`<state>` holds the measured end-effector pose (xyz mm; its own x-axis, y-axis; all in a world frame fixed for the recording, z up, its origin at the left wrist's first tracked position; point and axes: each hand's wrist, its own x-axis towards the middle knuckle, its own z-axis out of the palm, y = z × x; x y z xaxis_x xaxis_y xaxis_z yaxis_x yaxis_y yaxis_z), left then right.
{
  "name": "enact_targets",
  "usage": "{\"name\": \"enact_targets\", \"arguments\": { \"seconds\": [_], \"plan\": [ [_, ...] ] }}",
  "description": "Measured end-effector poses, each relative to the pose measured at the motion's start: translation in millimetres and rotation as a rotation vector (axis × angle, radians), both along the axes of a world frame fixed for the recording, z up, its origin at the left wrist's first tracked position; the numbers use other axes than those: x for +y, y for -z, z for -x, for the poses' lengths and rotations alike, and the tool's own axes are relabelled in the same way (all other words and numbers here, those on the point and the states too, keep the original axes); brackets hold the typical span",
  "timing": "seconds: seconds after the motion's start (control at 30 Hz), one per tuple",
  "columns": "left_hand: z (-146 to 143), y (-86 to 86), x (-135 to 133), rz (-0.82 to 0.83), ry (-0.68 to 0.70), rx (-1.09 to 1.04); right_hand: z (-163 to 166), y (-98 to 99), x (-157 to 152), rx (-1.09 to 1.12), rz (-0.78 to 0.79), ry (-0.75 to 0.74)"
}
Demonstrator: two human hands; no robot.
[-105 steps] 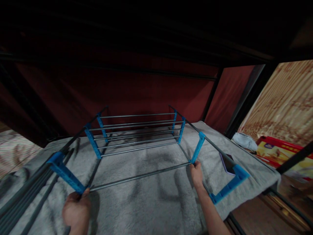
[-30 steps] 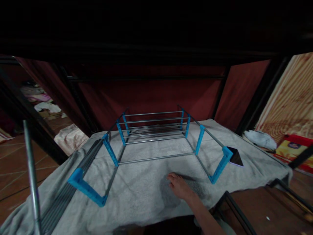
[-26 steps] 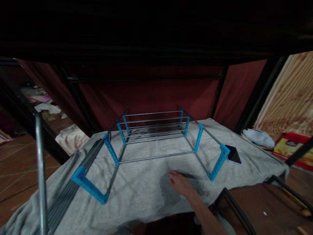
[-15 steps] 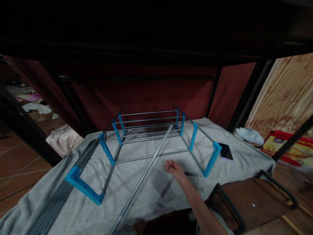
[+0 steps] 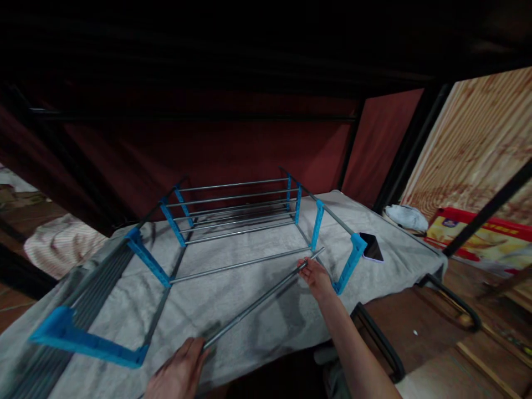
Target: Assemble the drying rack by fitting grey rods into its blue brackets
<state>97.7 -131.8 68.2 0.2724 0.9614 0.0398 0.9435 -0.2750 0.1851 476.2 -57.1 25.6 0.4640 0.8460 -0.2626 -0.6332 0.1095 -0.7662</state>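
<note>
A loose grey metal rod (image 5: pixel 257 303) slants across a grey blanket (image 5: pixel 249 327). My left hand (image 5: pixel 179 372) is closed round its near end at the bottom of the view. My right hand (image 5: pixel 316 277) grips the far end beside a blue plastic bracket (image 5: pixel 348 265). The rod lies inside a rack frame (image 5: pixel 233 221) of grey rods joined by blue brackets, resting flat on the blanket. Another blue bracket (image 5: pixel 83 341) sits at the near left corner.
A dark phone (image 5: pixel 371 247) lies on the blanket right of the frame. A bundle of spare grey rods (image 5: pixel 78 302) runs along the left side. Dark red fabric walls (image 5: pixel 208 149) and black poles enclose the back. A red and yellow box (image 5: pixel 477 244) and white cloth (image 5: pixel 405 217) lie at right.
My left hand brought a loose rod in from the left and lowered it over the blanket. My right hand lifted off the blanket and took hold of the rod's far end.
</note>
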Motion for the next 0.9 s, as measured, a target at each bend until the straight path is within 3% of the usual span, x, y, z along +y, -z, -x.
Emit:
{"name": "enact_targets", "arguments": {
  "seconds": [0.17, 0.3, 0.53, 0.9],
  "plan": [
    [-64, -19.2, 47, -0.047, 0.151, 0.112, 0, 3.4, 5, 0.022, 0.025, -0.021],
    [-95, -13.8, 79, -0.06, 0.265, 0.1, -7, 5.2, 12, 0.053, 0.085, 0.045],
    [-73, 18.9, 115, -0.064, 0.265, 0.028, -39, 9.6, 21, 0.027, 0.104, 0.136],
    [-59, 28.3, 141, -0.163, 0.274, -0.11, -46, 13.7, 33, 0.016, 0.112, 0.187]
  ]
}}
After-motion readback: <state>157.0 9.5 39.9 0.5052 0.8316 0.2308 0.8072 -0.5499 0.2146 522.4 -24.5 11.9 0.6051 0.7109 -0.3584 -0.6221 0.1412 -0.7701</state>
